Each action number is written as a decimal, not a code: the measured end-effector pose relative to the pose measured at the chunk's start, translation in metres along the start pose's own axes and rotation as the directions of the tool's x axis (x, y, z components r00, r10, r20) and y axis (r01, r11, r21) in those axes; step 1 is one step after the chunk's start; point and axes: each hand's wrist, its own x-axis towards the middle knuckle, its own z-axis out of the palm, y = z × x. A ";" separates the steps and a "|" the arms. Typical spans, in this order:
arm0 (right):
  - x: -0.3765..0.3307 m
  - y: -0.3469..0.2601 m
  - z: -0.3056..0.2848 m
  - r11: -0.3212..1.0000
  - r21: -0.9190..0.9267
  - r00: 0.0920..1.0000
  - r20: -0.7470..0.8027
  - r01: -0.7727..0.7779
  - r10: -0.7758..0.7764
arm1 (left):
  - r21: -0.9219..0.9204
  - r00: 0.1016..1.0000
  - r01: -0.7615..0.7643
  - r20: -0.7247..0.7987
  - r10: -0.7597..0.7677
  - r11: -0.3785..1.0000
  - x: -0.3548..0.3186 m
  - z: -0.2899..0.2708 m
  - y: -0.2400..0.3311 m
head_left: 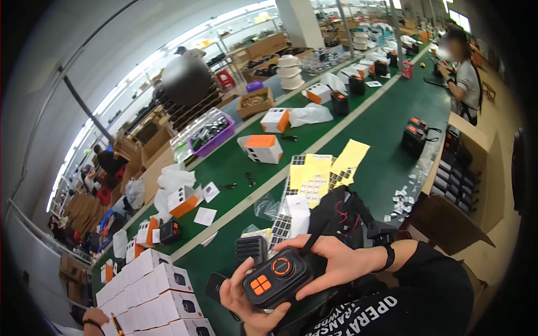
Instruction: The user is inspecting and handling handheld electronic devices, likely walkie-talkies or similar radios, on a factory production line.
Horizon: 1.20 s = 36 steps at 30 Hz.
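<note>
A black boxy device (278,278) with a round orange-ringed dial and a square of orange buttons is between my two hands. My left hand (246,299) grips its left end, fingers behind and thumb at the lower edge. Around its right end curls my right hand (339,262), with a dark band on the wrist. Just behind the device stands a ribbed black unit (251,250). A flat black object (215,285) lies left of my left hand. Beyond my right hand is a black cloth bag (339,215), with yellow label sheets (315,173) and black-patterned sheets behind it.
White boxes (151,297) are stacked at the lower left, with another person's hand (95,317) beside them. An open carton (476,168) of black devices stands on the right. Orange-and-white boxes (262,149) line the green bench (381,123). A co-worker (465,75) stands at the far right.
</note>
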 end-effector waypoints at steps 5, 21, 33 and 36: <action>-0.013 0.001 0.000 0.992 0.115 0.998 0.035 -0.053 0.049 | 0.215 0.900 -0.165 0.433 0.057 0.963 0.018 -0.019 0.010; -0.009 0.027 0.012 0.681 0.717 0.984 0.039 -0.150 0.176 | -0.256 0.858 0.448 -0.146 -0.492 0.857 0.015 0.012 -0.006; -0.005 0.043 0.030 0.772 0.624 0.985 -0.027 -0.118 0.173 | -0.772 0.621 0.581 0.215 -0.754 0.259 0.014 0.009 -0.016; -0.002 0.044 0.035 0.765 0.616 0.973 0.011 -0.187 0.230 | -0.820 0.593 0.555 0.271 -0.758 0.140 0.010 0.008 -0.020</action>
